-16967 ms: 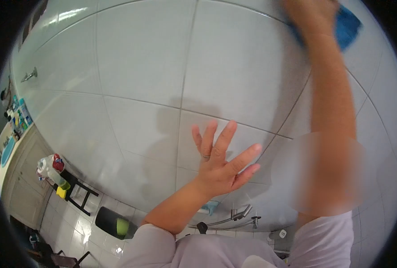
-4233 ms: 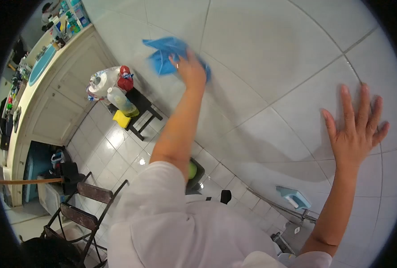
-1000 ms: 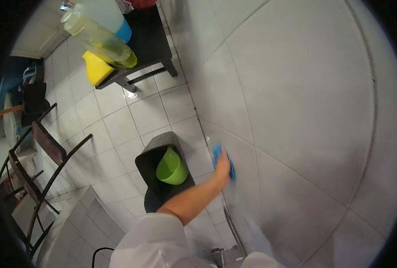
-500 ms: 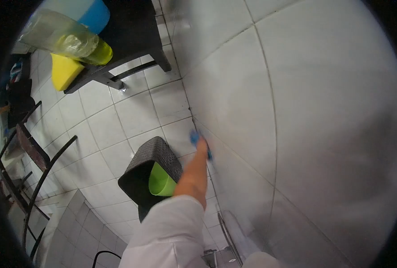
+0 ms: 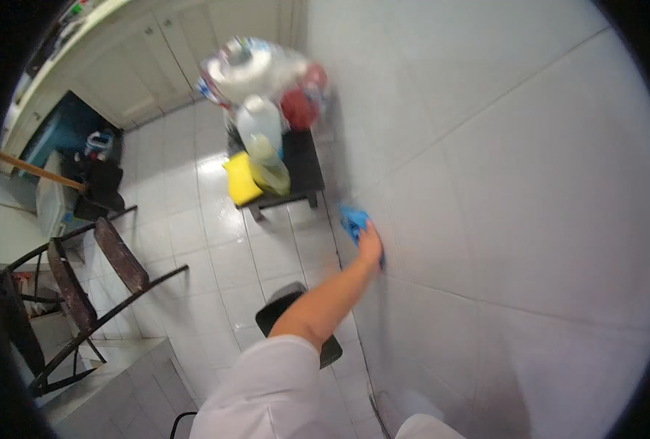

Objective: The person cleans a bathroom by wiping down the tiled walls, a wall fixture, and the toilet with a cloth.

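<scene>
My left hand (image 5: 369,244) is closed on a blue cloth (image 5: 353,222) and presses it against the white tiled wall (image 5: 500,183), low down near the floor edge. Part of the cloth sticks out beyond the fingers. My forearm passes over a dark bin (image 5: 284,304) on the floor and hides part of it. My right hand is out of the frame.
A black stool (image 5: 306,164) by the wall carries bottles, a yellow sponge (image 5: 241,180) and a plastic bag (image 5: 244,69). A folding chair (image 5: 120,252) stands at the left, with a wooden handle (image 5: 43,173) behind it. Cabinets (image 5: 215,44) line the back.
My left hand and the blue cloth are higher along the wall's lower part than half a second ago. The view has drawn back, showing the whole stool and the cabinets. The right hand, seen earlier, is gone.
</scene>
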{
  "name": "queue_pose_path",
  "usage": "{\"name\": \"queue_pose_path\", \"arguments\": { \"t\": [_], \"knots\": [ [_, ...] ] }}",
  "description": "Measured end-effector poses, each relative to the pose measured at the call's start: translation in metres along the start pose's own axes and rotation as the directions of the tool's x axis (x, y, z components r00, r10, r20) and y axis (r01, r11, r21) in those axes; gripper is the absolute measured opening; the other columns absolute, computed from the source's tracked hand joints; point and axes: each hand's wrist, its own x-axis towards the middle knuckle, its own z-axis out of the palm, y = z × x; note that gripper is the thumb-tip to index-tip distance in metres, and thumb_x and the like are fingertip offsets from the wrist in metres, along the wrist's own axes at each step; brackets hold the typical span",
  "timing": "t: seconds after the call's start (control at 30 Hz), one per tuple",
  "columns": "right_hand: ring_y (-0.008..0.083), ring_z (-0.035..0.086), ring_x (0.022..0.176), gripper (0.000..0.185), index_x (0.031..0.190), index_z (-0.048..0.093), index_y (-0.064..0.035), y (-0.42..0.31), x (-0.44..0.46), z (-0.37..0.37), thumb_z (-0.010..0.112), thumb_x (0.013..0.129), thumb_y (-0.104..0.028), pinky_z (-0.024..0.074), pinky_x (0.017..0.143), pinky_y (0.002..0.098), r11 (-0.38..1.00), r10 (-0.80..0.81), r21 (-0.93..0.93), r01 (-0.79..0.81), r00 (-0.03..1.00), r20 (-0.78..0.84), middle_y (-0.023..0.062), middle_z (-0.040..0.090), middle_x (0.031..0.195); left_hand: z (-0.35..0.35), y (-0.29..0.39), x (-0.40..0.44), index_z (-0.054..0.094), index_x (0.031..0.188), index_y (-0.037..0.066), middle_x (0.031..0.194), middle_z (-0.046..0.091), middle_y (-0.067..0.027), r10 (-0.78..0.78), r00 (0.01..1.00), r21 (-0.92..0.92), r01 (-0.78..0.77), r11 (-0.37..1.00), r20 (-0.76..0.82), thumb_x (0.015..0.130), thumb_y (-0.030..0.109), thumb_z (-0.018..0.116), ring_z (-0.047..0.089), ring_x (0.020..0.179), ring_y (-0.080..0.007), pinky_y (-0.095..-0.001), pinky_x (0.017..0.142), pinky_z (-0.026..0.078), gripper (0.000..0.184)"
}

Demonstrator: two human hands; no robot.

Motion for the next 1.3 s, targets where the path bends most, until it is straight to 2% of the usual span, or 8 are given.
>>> {"name": "queue_pose_path", "arguments": {
  "t": [0.33, 0.57, 0.7, 0.83, 0.87, 0.9, 0.97, 1.3],
  "knots": [
    [0.0373, 0.024, 0.127, 0.050, 0.126, 0.044, -0.0196, 0.021, -0.036, 0.004, 0.037, 0.087, -0.050, 0.0172, 0.101, 0.0522, 0.282, -0.052, 0.654, 0.702, 0.691, -0.720, 0.0179, 0.027, 0.138, 0.180, 0.241, -0.333, 0.037, 0.125, -0.001, 0.130, 0.037, -0.0229, 0.644, 0.698, 0.386, -0.714, 0.585, 0.314, 0.090, 0.038, 0.030, 0.018, 0.128, -0.0384, -0.0506, 0.096, 0.028, 0.052],
    [0.0410, 0.027, 0.125, 0.056, 0.128, 0.040, -0.0161, 0.080, -0.056, -0.009, 0.039, 0.085, -0.053, 0.0191, 0.098, 0.0548, 0.132, -0.037, 0.702, 0.700, 0.711, -0.702, 0.0243, 0.025, 0.136, 0.194, 0.166, -0.572, 0.038, 0.129, 0.011, 0.132, 0.032, -0.0228, 0.709, -0.177, 0.086, -0.944, -0.318, 0.683, 0.084, 0.030, 0.042, 0.017, 0.126, -0.0427, -0.0597, 0.095, 0.024, 0.048],
    [0.0396, 0.031, 0.123, 0.054, 0.127, 0.042, -0.0169, 0.116, -0.070, -0.007, 0.038, 0.086, -0.052, 0.0227, 0.098, 0.0515, 0.055, 0.086, 0.654, 0.755, 0.649, -0.756, 0.0235, 0.027, 0.136, 0.133, 0.084, -0.576, 0.050, 0.120, 0.020, 0.131, 0.038, -0.0108, 0.077, -0.735, -0.522, -0.548, -0.653, 0.674, 0.074, 0.030, 0.052, 0.027, 0.126, -0.0330, -0.0560, 0.100, 0.020, 0.046],
    [0.0378, 0.035, 0.121, 0.053, 0.128, 0.041, -0.0153, 0.149, -0.096, 0.030, 0.038, 0.087, -0.049, 0.0274, 0.097, 0.0488, 0.063, 0.163, 0.666, 0.744, 0.650, -0.742, 0.0241, 0.030, 0.134, 0.141, 0.122, -0.482, 0.062, 0.100, 0.024, 0.113, 0.055, 0.0062, 0.135, -0.751, -0.610, -0.615, -0.501, 0.646, 0.074, 0.030, 0.053, 0.044, 0.113, -0.0166, -0.0530, 0.104, 0.013, 0.028],
    [0.0378, 0.035, 0.121, 0.053, 0.128, 0.041, -0.0153, 0.153, -0.102, 0.036, 0.038, 0.087, -0.049, 0.0274, 0.097, 0.0488, 0.068, 0.188, 0.670, 0.739, 0.650, -0.736, 0.0241, 0.030, 0.134, 0.167, 0.153, -0.454, 0.062, 0.101, 0.021, 0.105, 0.060, 0.0051, 0.010, -0.744, -0.318, -0.297, -0.900, 0.668, 0.077, 0.029, 0.050, 0.050, 0.106, -0.0186, -0.0535, 0.103, 0.015, 0.028],
    [0.0364, 0.040, 0.117, 0.053, 0.128, 0.042, -0.0143, 0.156, -0.106, 0.040, 0.038, 0.088, -0.049, 0.0300, 0.095, 0.0469, -0.027, 0.274, 0.734, 0.679, 0.711, -0.648, 0.0225, 0.030, 0.134, 0.171, 0.205, -0.507, 0.055, 0.114, 0.019, 0.107, 0.059, -0.0010, -0.010, -0.032, -0.020, -0.337, -0.941, 0.999, 0.080, 0.030, 0.047, 0.049, 0.107, -0.0252, -0.0555, 0.099, 0.020, 0.036],
    [0.0351, 0.045, 0.113, 0.053, 0.127, 0.042, -0.0134, 0.157, -0.114, 0.048, 0.037, 0.088, -0.049, 0.0327, 0.094, 0.0451, -0.122, 0.359, 0.780, 0.614, 0.760, -0.542, 0.0209, 0.031, 0.135, 0.220, 0.251, -0.544, 0.039, 0.128, 0.011, 0.124, 0.045, -0.0176, 0.740, -0.446, 0.141, -0.803, -0.579, 0.503, 0.085, 0.031, 0.042, 0.038, 0.115, -0.0379, -0.0573, 0.093, 0.027, 0.047],
    [0.0354, 0.041, 0.115, 0.047, 0.126, 0.042, -0.0106, 0.137, -0.095, 0.029, 0.041, 0.088, -0.039, 0.0306, 0.095, 0.0446, -0.039, 0.314, 0.697, 0.716, 0.671, -0.672, 0.0226, 0.032, 0.133, 0.204, 0.123, -0.670, 0.052, 0.116, 0.026, 0.132, 0.038, -0.0100, 0.096, -0.897, -0.496, -0.324, -0.805, 0.431, 0.072, 0.030, 0.054, 0.030, 0.123, -0.0347, -0.0561, 0.095, 0.024, 0.045]
  ]
}}
